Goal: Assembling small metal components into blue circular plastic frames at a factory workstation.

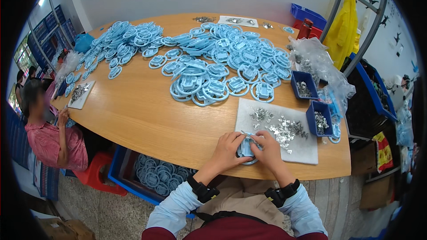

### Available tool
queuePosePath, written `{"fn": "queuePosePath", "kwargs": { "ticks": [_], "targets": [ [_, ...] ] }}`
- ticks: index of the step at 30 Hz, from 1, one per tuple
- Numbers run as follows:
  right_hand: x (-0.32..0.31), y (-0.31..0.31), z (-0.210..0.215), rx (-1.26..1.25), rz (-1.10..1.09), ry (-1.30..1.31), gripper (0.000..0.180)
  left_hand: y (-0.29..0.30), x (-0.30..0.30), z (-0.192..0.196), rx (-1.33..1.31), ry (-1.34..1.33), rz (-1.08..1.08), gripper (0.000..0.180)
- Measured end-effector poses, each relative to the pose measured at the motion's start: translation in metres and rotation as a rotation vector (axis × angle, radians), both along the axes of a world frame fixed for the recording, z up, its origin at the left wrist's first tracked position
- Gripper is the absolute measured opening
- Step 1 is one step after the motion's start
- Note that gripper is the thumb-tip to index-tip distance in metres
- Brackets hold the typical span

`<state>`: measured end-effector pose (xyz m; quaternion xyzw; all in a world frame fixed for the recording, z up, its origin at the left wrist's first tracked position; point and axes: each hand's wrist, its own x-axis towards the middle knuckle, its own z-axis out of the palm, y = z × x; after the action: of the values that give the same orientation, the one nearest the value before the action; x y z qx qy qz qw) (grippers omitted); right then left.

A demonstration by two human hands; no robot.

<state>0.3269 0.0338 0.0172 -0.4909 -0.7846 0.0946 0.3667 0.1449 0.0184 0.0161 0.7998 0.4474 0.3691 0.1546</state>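
At the table's front edge, my left hand (229,150) and my right hand (268,149) close around a light blue round plastic part (245,148) with a ring-shaped rim. The fingers of both meet at its upper side, where a small thin metal piece (246,135) shows between them. Just beyond and to the right lies a white board (307,154) strewn with small shiny metal clips (284,132). Much of the blue part is hidden beneath my fingers.
Blue bins (319,104) of metal bits stand right of the board. Heaped blue plastic parts (242,53) cover the table's far side. At left, a person in a pink shirt (60,140) sits on a red stool (100,173). A blue crate (122,169) of parts is below the table.
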Motion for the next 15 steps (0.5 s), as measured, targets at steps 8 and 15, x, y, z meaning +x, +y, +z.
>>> {"fn": "queuePosePath", "kwargs": {
  "ticks": [8,15],
  "targets": [
    [-0.010,-0.003,0.010,-0.163,-0.048,-0.001,0.022,-0.003,0.000,-0.005,0.045,0.018,0.012,0.071],
    [-0.004,0.009,0.003,-0.289,-0.040,0.184,0.021,0.003,0.004,0.001,-0.035,0.038,0.026,0.069]
  ]
}}
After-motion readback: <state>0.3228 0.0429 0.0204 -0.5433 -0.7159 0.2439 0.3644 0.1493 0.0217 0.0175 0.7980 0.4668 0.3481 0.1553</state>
